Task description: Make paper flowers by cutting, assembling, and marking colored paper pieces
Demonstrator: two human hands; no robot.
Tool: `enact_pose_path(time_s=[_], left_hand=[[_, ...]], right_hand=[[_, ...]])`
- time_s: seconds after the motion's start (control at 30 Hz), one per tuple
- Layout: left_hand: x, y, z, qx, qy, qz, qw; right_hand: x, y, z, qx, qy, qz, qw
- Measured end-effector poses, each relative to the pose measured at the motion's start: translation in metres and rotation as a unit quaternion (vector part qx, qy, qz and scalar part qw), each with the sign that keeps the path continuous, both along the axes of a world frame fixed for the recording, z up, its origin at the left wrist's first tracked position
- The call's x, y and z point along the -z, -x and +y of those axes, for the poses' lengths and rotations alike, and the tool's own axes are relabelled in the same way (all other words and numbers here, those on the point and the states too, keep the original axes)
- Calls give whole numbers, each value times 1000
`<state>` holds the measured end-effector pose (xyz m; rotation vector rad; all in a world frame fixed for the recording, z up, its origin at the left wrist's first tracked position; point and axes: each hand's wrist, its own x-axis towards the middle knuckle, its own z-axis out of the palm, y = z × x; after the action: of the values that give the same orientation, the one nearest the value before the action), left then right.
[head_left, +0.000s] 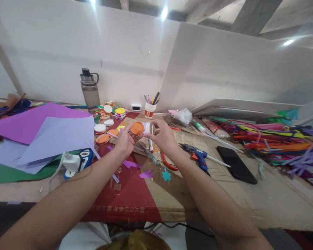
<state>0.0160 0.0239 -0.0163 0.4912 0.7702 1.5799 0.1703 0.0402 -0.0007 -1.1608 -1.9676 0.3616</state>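
Near the middle of the table my left hand [126, 140] holds an orange paper disc [137, 128] between its fingers. Just to the right, my right hand [164, 136] has its fingers closed round a small white round piece [149, 128], which is close beside the orange disc. Whether the two pieces touch is too small to tell. Round white-sided pieces with orange, white and yellow tops [100, 128] lie left of my left hand. A teal paper flower [166, 175] and purple paper scraps [131, 164] are below my hands.
A blue glue gun [199, 155] and a black phone [236, 165] lie to the right, before many coloured strips [273, 139]. A bottle [90, 91] and a pen cup [150, 109] stand behind. Purple sheets [59, 135] and a power socket [79, 163] are at the left.
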Motion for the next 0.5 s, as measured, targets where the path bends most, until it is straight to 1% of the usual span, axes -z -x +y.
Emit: enact_pose_path(time_s=[0.1, 0.23, 0.37, 0.5], left_hand=[[1, -2, -1, 11, -21, -10, 1000], [5, -8, -3, 0, -67, 17, 998], [7, -13, -8, 6, -106, 42, 993], [7, -18, -12, 20, -124, 71, 990]], right_hand=[[1, 2, -3, -9, -23, 24, 999], [0, 6, -9, -35, -47, 63, 996], [0, 10, -13, -37, -93, 52, 994], [3, 10, -13, -19, -112, 41, 993]])
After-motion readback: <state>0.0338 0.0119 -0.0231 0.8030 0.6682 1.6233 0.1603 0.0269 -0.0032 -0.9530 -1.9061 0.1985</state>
